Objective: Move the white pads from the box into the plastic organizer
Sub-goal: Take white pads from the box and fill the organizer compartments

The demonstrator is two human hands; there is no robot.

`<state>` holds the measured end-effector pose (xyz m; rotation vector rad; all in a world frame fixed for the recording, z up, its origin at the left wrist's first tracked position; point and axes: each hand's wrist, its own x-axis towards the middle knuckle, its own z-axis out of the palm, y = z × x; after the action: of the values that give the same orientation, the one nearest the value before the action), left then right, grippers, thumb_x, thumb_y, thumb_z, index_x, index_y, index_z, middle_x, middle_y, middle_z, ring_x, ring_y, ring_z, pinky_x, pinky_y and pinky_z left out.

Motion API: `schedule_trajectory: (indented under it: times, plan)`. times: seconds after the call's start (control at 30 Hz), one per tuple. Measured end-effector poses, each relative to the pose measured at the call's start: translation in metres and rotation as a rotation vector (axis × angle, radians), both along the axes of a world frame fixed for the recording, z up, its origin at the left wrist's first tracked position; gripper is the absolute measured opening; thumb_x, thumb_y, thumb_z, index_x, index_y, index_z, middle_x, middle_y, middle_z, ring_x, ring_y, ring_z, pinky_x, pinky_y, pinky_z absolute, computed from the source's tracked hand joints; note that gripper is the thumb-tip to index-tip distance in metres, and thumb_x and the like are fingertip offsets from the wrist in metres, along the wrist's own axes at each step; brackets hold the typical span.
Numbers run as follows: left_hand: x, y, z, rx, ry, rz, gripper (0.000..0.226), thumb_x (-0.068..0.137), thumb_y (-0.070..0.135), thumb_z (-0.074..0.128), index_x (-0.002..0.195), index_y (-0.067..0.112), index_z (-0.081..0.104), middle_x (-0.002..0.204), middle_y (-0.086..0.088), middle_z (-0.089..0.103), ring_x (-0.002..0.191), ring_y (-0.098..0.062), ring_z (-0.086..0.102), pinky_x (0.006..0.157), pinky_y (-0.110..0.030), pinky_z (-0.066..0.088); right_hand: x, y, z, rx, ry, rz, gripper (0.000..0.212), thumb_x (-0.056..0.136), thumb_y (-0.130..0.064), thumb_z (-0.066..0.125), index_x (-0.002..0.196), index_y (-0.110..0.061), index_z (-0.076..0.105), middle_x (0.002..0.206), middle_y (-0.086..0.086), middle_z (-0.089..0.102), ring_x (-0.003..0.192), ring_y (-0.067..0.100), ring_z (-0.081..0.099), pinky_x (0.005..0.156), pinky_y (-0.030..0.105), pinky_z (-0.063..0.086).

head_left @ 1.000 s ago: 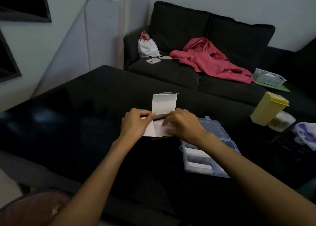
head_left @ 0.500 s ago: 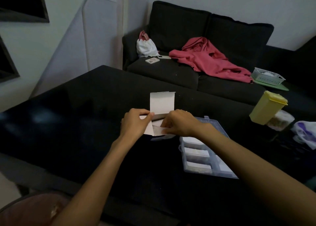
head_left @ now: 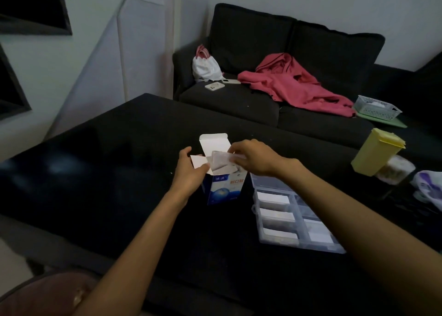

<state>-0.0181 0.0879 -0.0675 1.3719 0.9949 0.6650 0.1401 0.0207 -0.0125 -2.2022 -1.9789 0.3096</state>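
My left hand grips the open box upright on the surface, while my right hand pinches a white pad sticking out of its top. The plastic organizer lies just beneath my right forearm, several compartments holding pads.

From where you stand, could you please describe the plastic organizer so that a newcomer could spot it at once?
On the black table before the dark sofa, look just right of the blue-and-white box held by the left hand. The plastic organizer lies flat there. Unlike the upright yellow container, it is clear, with compartments holding white pads.
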Motion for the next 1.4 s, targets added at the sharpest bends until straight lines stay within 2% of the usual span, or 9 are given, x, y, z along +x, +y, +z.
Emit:
schedule_trajectory:
  times: [0.1, 0.23, 0.33, 0.5, 0.63, 0.83, 0.97, 1.23, 1.4]
  plan:
    - [0.001, -0.007, 0.003, 0.288, 0.132, 0.106, 0.068, 0.090, 0.020, 0.060, 0.147, 0.022, 0.022, 0.145, 0.000, 0.040, 0.134, -0.019, 0.034, 0.107, -0.038, 0.032, 0.003, -0.006, 0.006, 0.109, 0.090, -0.028, 0.024, 0.094, -0.021, 0.050, 0.115, -0.013, 0.059, 0.109, 0.005, 0.063, 0.090, 0.009, 0.057, 0.075, 0.023, 0.045]
    - [-0.002, -0.028, 0.020, 0.812, 0.176, 0.200, 0.041, 0.093, 0.029, 0.054, 0.133, 0.025, 0.045, 0.131, 0.004, 0.048, 0.121, -0.010, 0.042, 0.090, -0.021, 0.035, 0.007, -0.028, 0.018, 0.149, 0.215, -0.051, 0.023, 0.092, -0.020, 0.055, 0.113, -0.015, 0.061, 0.101, -0.002, 0.063, 0.089, 0.008, 0.059, 0.076, 0.021, 0.047]
    - [0.001, -0.050, 0.031, 0.933, 0.178, 0.084, 0.031, 0.094, 0.031, 0.051, 0.125, 0.028, 0.052, 0.124, 0.006, 0.051, 0.113, -0.006, 0.046, 0.085, -0.020, 0.038, 0.013, -0.057, 0.022, 0.088, 0.306, -0.054, 0.022, 0.092, -0.020, 0.055, 0.113, -0.017, 0.061, 0.101, -0.003, 0.063, 0.091, 0.007, 0.061, 0.080, 0.023, 0.050]
    - [0.011, -0.079, 0.022, 0.955, 0.299, -0.404, 0.035, 0.096, 0.033, 0.048, 0.131, 0.029, 0.051, 0.123, 0.004, 0.057, 0.112, -0.009, 0.050, 0.094, -0.032, 0.046, 0.034, -0.111, 0.003, -0.208, 0.398, -0.095, 0.017, 0.092, -0.019, 0.054, 0.103, -0.028, 0.061, 0.105, -0.006, 0.063, 0.095, 0.005, 0.060, 0.084, 0.024, 0.050]
    - [0.024, -0.092, 0.006, 0.876, 0.391, -0.617, 0.036, 0.094, 0.036, 0.051, 0.129, 0.030, 0.053, 0.116, 0.006, 0.061, 0.103, -0.006, 0.056, 0.091, -0.032, 0.050, 0.045, -0.133, -0.031, -0.236, 0.415, -0.187, 0.022, 0.091, -0.019, 0.055, 0.112, -0.018, 0.062, 0.114, -0.001, 0.063, 0.098, 0.006, 0.059, 0.081, 0.019, 0.049]
    - [0.037, -0.100, -0.014, 0.832, 0.402, -0.642, 0.028, 0.090, 0.033, 0.059, 0.118, 0.032, 0.061, 0.096, 0.015, 0.062, 0.087, 0.000, 0.057, 0.080, -0.020, 0.051, 0.052, -0.144, -0.065, -0.170, 0.432, -0.244, 0.018, 0.088, -0.020, 0.061, 0.105, -0.020, 0.067, 0.107, -0.004, 0.065, 0.097, 0.009, 0.061, 0.090, 0.030, 0.052]
    - [0.046, -0.105, -0.020, 0.857, 0.433, -0.657, 0.027, 0.090, 0.034, 0.060, 0.116, 0.033, 0.061, 0.094, 0.017, 0.057, 0.087, 0.001, 0.057, 0.076, -0.014, 0.046, 0.053, -0.150, -0.063, -0.184, 0.416, -0.241, 0.021, 0.088, -0.018, 0.061, 0.108, -0.016, 0.067, 0.096, -0.010, 0.064, 0.083, 0.002, 0.059, 0.066, 0.012, 0.048]
    - [0.052, -0.106, -0.025, 0.928, 0.532, -0.713, 0.021, 0.090, 0.031, 0.059, 0.111, 0.031, 0.064, 0.106, 0.009, 0.062, 0.091, -0.002, 0.057, 0.081, -0.022, 0.050, 0.050, -0.151, -0.074, -0.056, 0.382, -0.307, 0.016, 0.074, -0.023, 0.077, 0.081, -0.029, 0.064, 0.082, -0.007, 0.067, 0.074, 0.003, 0.063, 0.062, 0.014, 0.048]
    - [0.049, -0.107, -0.023, 1.029, 0.610, -0.728, 0.021, 0.090, 0.034, 0.058, 0.110, 0.032, 0.064, 0.101, 0.010, 0.055, 0.087, -0.001, 0.048, 0.081, -0.025, 0.048, 0.047, -0.152, -0.070, -0.099, 0.243, -0.266, 0.014, 0.081, -0.024, 0.070, 0.095, -0.022, 0.073, 0.078, -0.018, 0.062, 0.068, -0.002, 0.055, 0.063, 0.012, 0.039]
